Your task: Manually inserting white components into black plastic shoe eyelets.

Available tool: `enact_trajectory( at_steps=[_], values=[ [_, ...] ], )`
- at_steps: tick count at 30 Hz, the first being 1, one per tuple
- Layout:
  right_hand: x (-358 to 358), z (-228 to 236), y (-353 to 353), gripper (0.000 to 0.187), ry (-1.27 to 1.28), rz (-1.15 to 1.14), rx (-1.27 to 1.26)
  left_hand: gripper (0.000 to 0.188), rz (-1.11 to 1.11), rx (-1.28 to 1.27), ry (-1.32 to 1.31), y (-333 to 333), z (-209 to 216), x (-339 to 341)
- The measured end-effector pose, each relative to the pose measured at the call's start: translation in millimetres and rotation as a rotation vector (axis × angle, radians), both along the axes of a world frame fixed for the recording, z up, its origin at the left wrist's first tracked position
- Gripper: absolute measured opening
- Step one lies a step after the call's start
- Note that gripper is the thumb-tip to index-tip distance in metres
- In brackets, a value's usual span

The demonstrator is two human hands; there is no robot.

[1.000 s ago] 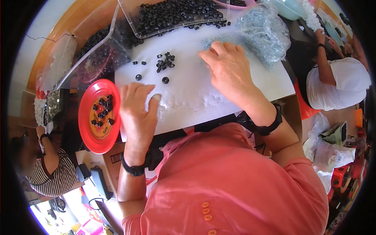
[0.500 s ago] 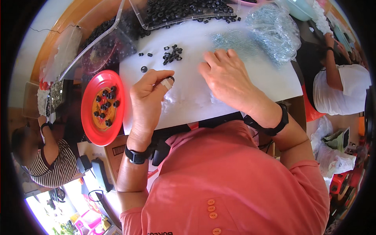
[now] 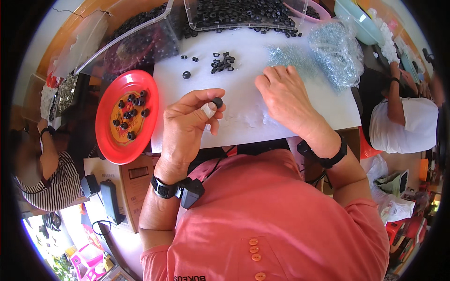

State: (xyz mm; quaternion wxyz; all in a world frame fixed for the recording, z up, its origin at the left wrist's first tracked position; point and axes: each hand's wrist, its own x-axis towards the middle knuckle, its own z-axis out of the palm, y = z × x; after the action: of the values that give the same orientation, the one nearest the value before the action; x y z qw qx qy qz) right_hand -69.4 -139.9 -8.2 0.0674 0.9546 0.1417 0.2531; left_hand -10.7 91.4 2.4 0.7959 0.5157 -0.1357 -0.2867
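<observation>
Between the thumb and forefinger of my left hand (image 3: 185, 119) is a small round black piece (image 3: 217, 102), shaped like a bead or cap. White tape wraps my left thumb near its tip. My right hand (image 3: 286, 96) rests back-up on the white work surface (image 3: 243, 129), fingers curled under; whatever they hold is hidden. Just beyond it lie many thin, shiny bluish pieces (image 3: 293, 57), too fine to name. Past my left hand are a small pile of black angular parts (image 3: 223, 63) and one round black piece (image 3: 186, 75).
At left, a red plate (image 3: 152, 93) holds several round black pieces. Clear plastic bins (image 3: 171, 11) of black parts stand at the back. A clear bag (image 3: 335, 56) of shiny pieces lies at right. Two other people sit at the sides, one in a striped shirt (image 3: 61, 187), one in white (image 3: 398, 129).
My left hand has turned and its lower fingers have loosened, so the round black piece shows more fully. My right hand keeps nearly the same pose. The whole view has shifted slightly.
</observation>
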Motion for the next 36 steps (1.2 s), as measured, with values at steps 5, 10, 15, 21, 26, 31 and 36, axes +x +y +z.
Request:
enact_trajectory(
  at_steps=[5,10,15,21,26,31,36],
  values=[
    [3,12,11,0.012,0.000,0.178,0.585,0.021,-0.012,-0.018,0.040,-2,-2,-2],
    [8,14,38,0.010,0.159,0.299,1.166,0.020,0.056,0.074,0.022,-11,4,-6],
    [11,13,51,0.008,0.198,0.320,1.271,0.017,0.078,0.304,-0.242,-12,0,-5],
    [10,4,51,0.010,0.202,0.330,1.231,0.015,0.035,0.276,-0.208,-10,-5,-2],
    [5,2,52,0.009,0.231,0.328,1.270,0.014,0.025,0.220,-0.136,-11,-5,0],
    [2,0,53,0.009,0.109,0.336,1.003,0.014,0.025,0.169,-0.093,-5,-10,-2],
    [2,18,47,0.014,0.227,0.394,0.804,0.016,0.053,0.160,0.008,4,-12,-1]
  ],
)
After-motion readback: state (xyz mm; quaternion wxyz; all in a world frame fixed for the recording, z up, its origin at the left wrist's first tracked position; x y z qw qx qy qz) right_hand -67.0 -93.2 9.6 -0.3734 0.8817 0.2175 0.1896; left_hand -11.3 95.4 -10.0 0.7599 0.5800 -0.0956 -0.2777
